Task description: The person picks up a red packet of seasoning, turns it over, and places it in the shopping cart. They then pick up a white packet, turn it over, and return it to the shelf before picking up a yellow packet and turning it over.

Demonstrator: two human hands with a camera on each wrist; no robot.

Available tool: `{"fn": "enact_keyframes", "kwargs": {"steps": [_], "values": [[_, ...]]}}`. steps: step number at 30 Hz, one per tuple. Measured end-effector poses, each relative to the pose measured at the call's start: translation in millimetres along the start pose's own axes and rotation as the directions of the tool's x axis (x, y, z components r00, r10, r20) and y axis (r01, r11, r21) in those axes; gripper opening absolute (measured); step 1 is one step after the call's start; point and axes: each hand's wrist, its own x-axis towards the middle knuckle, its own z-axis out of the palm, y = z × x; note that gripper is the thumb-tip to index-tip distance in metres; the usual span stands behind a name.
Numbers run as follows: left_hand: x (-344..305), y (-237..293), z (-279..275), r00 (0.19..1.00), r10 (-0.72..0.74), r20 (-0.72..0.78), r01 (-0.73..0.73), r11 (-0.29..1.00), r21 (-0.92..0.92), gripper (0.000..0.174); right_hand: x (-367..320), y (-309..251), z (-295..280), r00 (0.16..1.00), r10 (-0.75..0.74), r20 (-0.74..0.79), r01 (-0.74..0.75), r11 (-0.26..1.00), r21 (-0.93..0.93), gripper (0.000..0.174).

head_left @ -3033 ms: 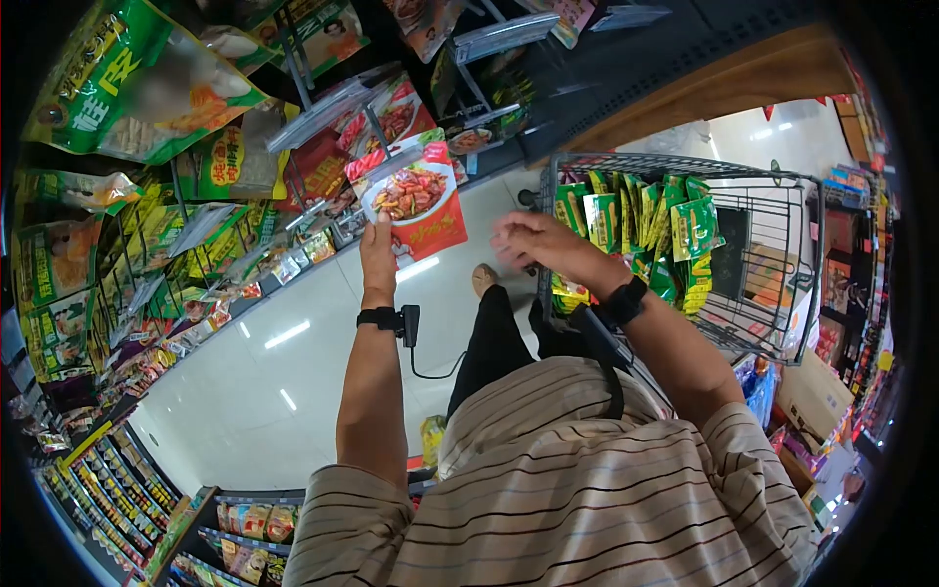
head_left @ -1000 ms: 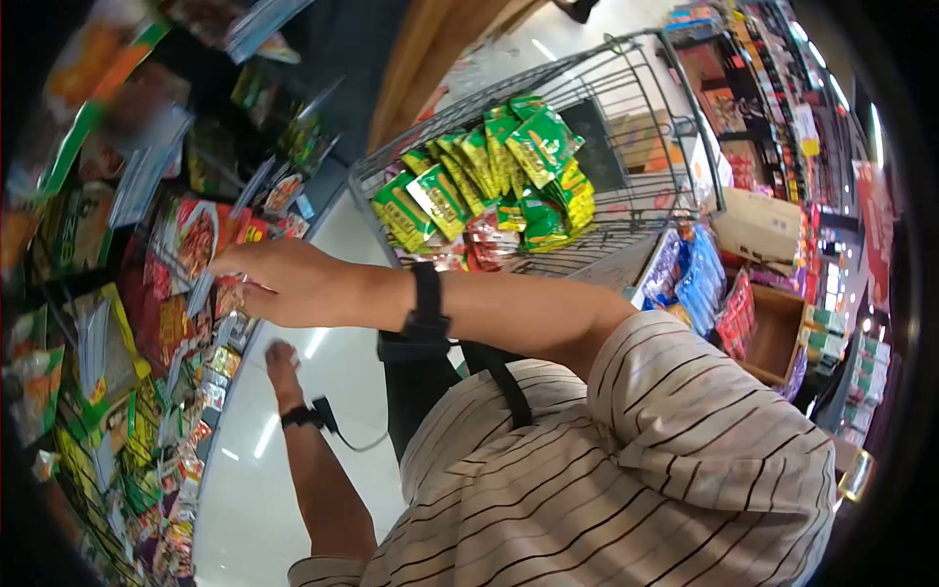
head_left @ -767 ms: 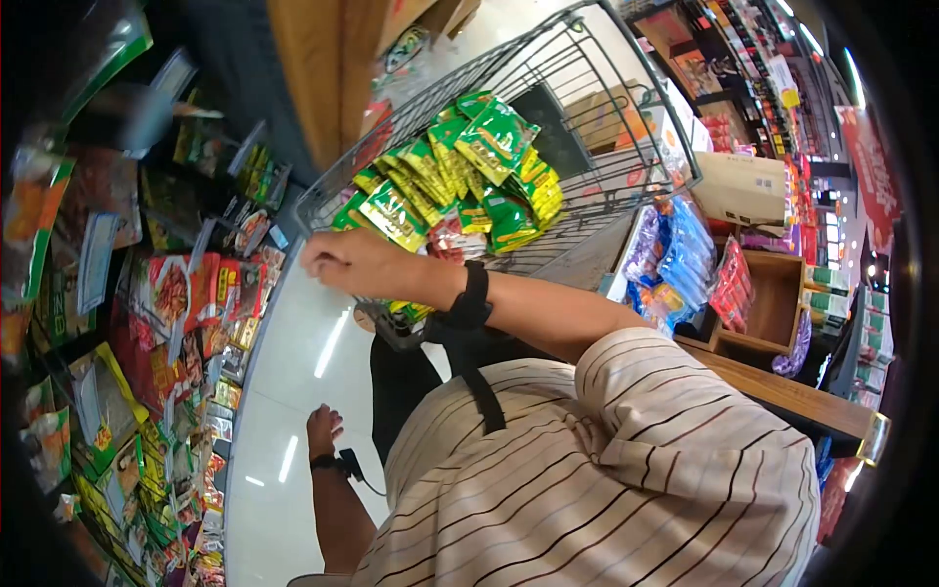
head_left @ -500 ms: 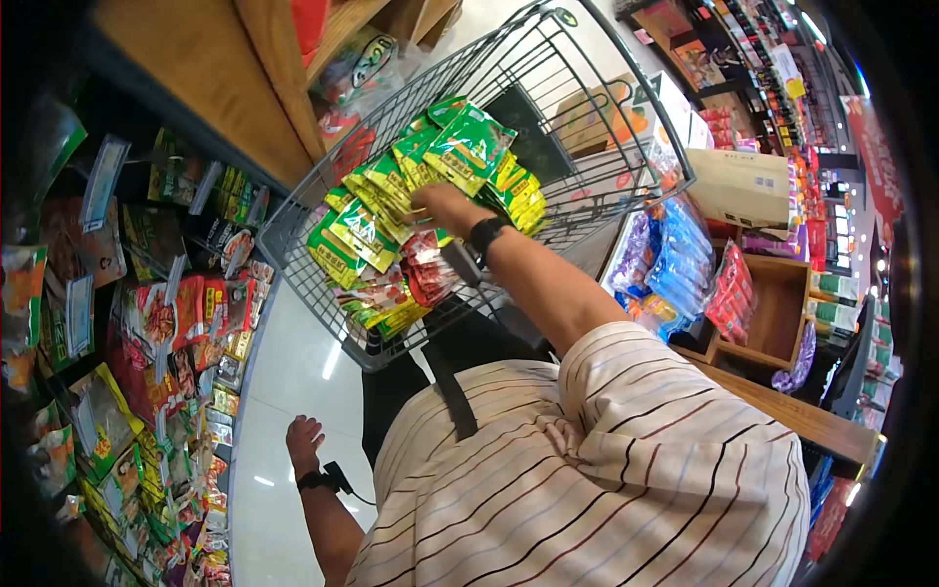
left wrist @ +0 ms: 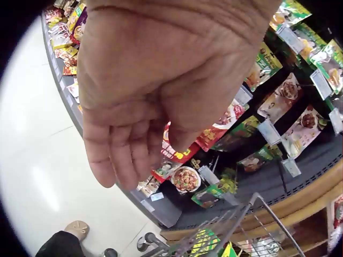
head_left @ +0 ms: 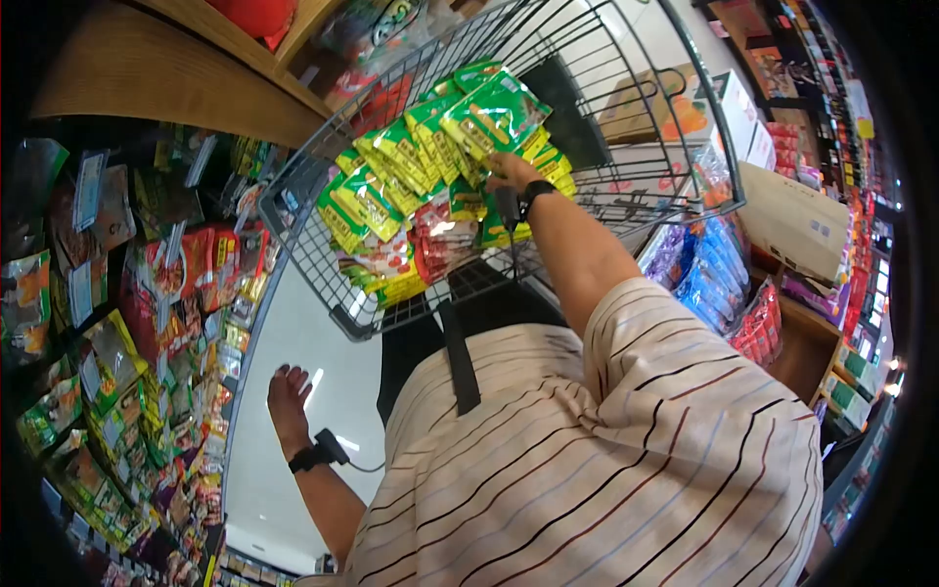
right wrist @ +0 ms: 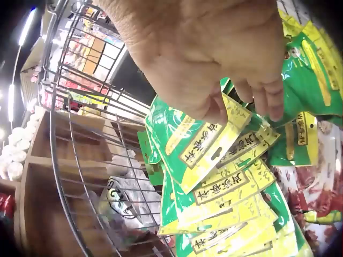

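Observation:
In the head view, my right hand point(head_left: 514, 174) is inside the shopping cart, at the near edge of the top green-and-yellow seasoning packet point(head_left: 497, 115). The right wrist view shows the thumb and fingers pinching that packet's yellow edge, over a fanned row of similar packets point(right wrist: 230, 195). Red packets point(head_left: 445, 240) lie beside them, nearer my body. My left hand point(head_left: 289, 401) hangs low over the floor with fingers loosely bent and nothing in it. Beyond it, the left wrist view shows hanging packets, one of them red point(left wrist: 217, 131).
Wire walls of the cart point(head_left: 342, 313) surround the packets. Racks of hanging packets point(head_left: 196, 259) line the left side, with a wooden shelf end point(head_left: 176, 73) above. To the right stand a cardboard box point(head_left: 792, 215) and bags in blue wrapping point(head_left: 709, 279).
Three seconds ago my left hand held a red packet at the rack; now it hangs free. My right hand has moved from the rack into the cart, onto the top green packet, which has shifted right.

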Motion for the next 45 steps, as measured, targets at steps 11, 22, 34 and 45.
{"fn": "enact_keyframes", "kwargs": {"steps": [11,22,34,45], "values": [[-42,34,52,0.996,0.090,0.001,-0.090,0.995,0.036,0.050,-40,-29,29,0.998,0.040,-0.044,-0.041,0.999,-0.020,0.053],[-40,51,70,0.973,0.223,0.060,-0.226,0.973,0.041,0.055,-65,-60,22,0.891,-0.449,0.065,0.441,0.891,0.106,0.025],[-17,101,131,0.836,0.375,0.400,-0.448,0.888,0.104,0.045,-273,-117,105,0.581,-0.748,0.319,0.806,0.477,-0.349,0.019],[-50,128,163,0.557,0.597,0.577,-0.785,0.606,0.131,0.089,-369,-104,211,0.539,-0.545,0.643,0.836,0.441,-0.326,0.013]]}}
